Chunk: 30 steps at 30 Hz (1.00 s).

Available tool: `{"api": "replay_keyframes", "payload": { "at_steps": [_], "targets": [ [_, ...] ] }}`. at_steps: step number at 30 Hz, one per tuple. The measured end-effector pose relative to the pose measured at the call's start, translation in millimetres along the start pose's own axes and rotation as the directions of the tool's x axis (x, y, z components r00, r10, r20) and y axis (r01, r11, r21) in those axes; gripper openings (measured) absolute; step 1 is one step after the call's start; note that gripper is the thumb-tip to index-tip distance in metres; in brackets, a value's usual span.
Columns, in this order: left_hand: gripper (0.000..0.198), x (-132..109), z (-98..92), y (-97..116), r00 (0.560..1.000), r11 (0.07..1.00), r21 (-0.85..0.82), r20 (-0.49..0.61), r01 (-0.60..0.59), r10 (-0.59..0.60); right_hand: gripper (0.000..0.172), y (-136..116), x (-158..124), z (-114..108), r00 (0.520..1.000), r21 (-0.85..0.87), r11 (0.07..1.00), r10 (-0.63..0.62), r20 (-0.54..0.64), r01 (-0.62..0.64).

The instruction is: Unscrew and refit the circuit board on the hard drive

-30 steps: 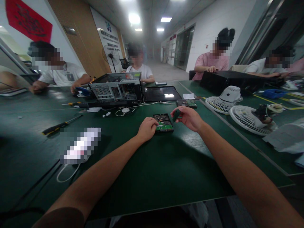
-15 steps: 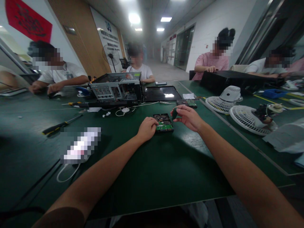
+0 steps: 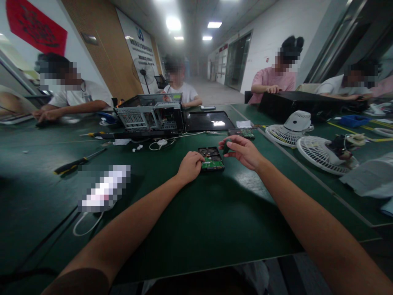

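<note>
A hard drive (image 3: 211, 159) lies on the green table in front of me, its green circuit board facing up on the near side. My left hand (image 3: 190, 167) grips its left edge, fingers bent and pressed against the board. Just right of the drive, my right hand (image 3: 241, 152) is raised a little, thumb and fingers pinched around a short dark green handle (image 3: 226, 147). The lower end of that tool is too small and dark to make out, so I cannot tell whether it touches the drive.
An opened computer case (image 3: 150, 114) stands beyond my hands, beside a black panel (image 3: 210, 121). Another circuit-board unit (image 3: 247, 133) lies behind my right hand. A screwdriver (image 3: 78, 162) is at left; fan parts (image 3: 321, 155) lie at right. Several people sit around the table.
My right hand's fingers have shifted slightly around the dark handle. The hard drive and my left hand stay put. At far left, a co-worker's hands have moved.
</note>
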State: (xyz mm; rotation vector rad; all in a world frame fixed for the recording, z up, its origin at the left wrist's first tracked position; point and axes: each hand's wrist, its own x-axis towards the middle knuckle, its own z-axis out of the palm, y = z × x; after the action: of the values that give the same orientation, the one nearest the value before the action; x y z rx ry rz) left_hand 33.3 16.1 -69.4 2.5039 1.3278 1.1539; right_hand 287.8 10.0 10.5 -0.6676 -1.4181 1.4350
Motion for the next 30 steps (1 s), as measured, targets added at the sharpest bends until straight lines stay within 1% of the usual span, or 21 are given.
{"api": "replay_keyframes", "payload": {
  "at_steps": [6, 9, 15, 19, 22, 26, 30],
  "targets": [
    [0.025, -0.2, -1.0, 1.5, 1.0, 1.0, 0.0, 0.002, 0.005, -0.005, 0.02, 0.4, 2.9, -4.1, 0.998, 0.102, 0.993, 0.056, -0.003, -0.056],
    [0.026, -0.4, -1.2, 1.7, 1.0, 1.0, -0.007, 0.008, 0.006, -0.006, 0.018, -0.5, 2.4, -4.3, 0.998, 0.077, 0.996, 0.051, -0.026, -0.049],
    [0.027, -0.2, -1.0, 1.3, 1.0, 1.0, -0.008, 0.015, 0.016, -0.016, 0.027, -0.9, 1.5, -2.5, 0.999, 0.001, 1.0, 0.027, -0.043, -0.027],
    [0.026, -1.0, 0.5, 0.1, 1.0, 1.0, -0.013, -0.01, -0.005, 0.005, 0.021, 0.2, 2.3, -3.8, 0.998, -0.029, 1.0, 0.004, -0.063, -0.006],
    [0.025, -1.3, 1.2, -0.3, 1.0, 1.0, -0.009, -0.008, -0.003, 0.003, 0.019, -0.1, 2.1, -3.7, 0.999, -0.032, 0.999, 0.002, -0.055, -0.004],
    [0.025, -0.9, 0.1, 0.6, 1.0, 1.0, -0.005, -0.001, 0.004, -0.004, 0.021, -0.3, 2.5, -2.7, 0.999, 0.029, 0.999, 0.028, -0.029, -0.027],
    [0.025, -0.4, -0.8, 1.5, 1.0, 1.0, -0.011, -0.001, 0.005, -0.005, 0.022, 0.8, 3.6, -4.1, 0.998, 0.077, 0.995, 0.06, -0.034, -0.057]
  ]
}}
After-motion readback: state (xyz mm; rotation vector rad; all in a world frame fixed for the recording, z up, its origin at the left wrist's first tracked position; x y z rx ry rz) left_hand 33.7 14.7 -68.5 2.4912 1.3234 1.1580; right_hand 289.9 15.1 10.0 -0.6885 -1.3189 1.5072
